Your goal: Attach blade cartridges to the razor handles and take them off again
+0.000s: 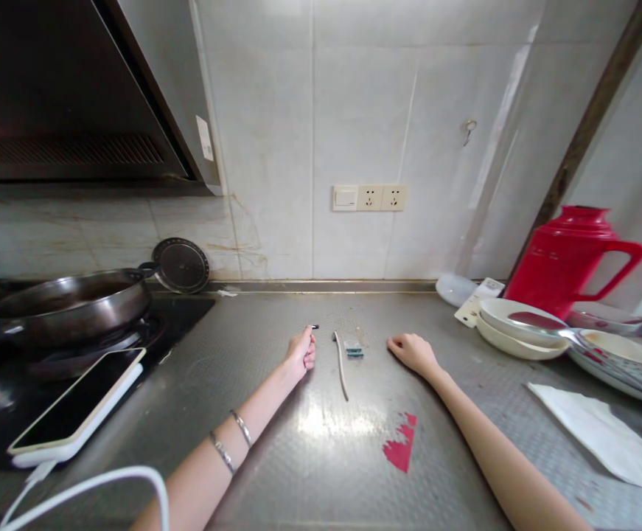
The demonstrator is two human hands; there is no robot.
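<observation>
My left hand (301,351) is closed round a small black-tipped object (315,327) that pokes out above the fingers. Curled on the metal counter (276,472), my right hand (412,352) rests with its fingers folded under; what they hold, if anything, is hidden. Between the hands lies a thin whitish stick or cord (341,366) with a dark upper end, apart from both. Just right of it are small teal pieces (354,353), too small to name. A torn red patch (401,445) shows nearer to me.
A pan (71,306) sits on the black stove at the left, with a phone (80,405) and white cable (99,478) nearer. Plates and bowls (520,346), a red thermos jug (558,258) and white paper (602,435) are at the right. Sockets (381,198) are on the wall.
</observation>
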